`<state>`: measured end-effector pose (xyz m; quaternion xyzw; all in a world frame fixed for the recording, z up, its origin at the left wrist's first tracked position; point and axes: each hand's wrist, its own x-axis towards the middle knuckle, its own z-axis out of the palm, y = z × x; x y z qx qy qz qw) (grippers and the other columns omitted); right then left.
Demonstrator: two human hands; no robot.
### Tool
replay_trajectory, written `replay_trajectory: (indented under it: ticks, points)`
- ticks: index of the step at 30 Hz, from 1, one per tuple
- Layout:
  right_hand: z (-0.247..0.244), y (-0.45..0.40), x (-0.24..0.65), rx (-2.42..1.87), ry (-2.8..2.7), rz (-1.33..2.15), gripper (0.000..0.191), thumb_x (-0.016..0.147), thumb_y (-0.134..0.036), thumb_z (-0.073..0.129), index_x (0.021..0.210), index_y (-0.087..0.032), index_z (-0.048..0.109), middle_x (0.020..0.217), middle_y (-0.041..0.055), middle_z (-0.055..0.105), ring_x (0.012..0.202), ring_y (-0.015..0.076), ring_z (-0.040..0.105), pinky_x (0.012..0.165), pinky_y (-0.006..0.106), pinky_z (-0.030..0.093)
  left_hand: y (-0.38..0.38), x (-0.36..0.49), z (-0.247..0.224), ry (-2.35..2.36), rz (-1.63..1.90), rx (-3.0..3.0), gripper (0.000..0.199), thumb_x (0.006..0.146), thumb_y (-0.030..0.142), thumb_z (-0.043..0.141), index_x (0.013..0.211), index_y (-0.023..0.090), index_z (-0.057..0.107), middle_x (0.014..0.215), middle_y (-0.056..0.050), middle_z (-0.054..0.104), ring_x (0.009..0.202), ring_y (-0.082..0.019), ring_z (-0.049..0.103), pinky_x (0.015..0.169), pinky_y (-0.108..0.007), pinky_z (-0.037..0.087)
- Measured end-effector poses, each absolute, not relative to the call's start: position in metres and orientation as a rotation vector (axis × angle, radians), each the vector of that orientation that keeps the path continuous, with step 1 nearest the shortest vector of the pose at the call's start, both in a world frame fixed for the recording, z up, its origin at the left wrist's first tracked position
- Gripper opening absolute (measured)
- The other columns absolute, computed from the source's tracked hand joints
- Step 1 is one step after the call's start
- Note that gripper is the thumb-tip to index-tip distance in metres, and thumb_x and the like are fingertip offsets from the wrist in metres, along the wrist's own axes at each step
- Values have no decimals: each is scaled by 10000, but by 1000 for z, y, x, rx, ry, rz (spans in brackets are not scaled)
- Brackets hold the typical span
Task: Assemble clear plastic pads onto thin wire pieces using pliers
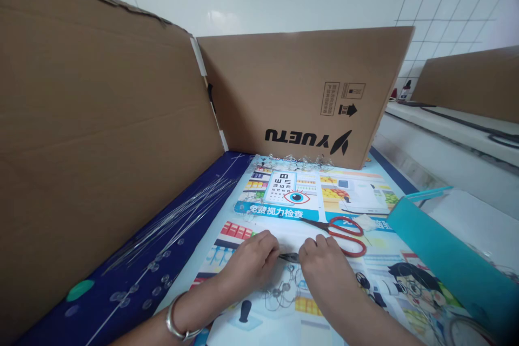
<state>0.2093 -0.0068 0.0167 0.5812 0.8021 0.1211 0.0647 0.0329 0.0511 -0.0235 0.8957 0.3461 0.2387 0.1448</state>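
Observation:
My left hand [251, 262], with a metal bangle [178, 319] at its wrist, grips small dark-nosed pliers [288, 257] above a printed paper mat [279, 232]. A bit of green handle shows past my fingers. My right hand [320, 259] sits close against the pliers' tip, and its fingers hide whatever they may pinch. Below both hands lies a wire piece strung with clear beads [284, 292]. Red-handled scissors [344, 235] rest just beyond my right hand.
Straight thin wires [174, 216] and loose clear beads [154, 284] lie on a dark blue cloth [133, 259] to the left. Cardboard panels [93, 119] stand left and behind. A teal folder [450, 254] lies at the right, past the mat.

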Motion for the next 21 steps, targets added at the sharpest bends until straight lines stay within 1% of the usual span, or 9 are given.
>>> replay_trajectory:
  ticks: [10,21]
  points:
    - [12,-7,211,1775,2438,384,179,761,-22,490,846,-128,606,767,85,569,744,234,519,632,361,330,51,32,-22,979,695,2596,140,849,101,378,791,175,482,764,-25,528,732,-158,499,654,-268,399]
    - [13,-7,212,1785,2440,349,168,767,-34,486,825,-140,602,786,89,578,763,226,522,648,351,331,51,31,-23,985,688,2589,134,849,106,380,792,179,477,770,-22,525,731,-156,497,645,-261,392]
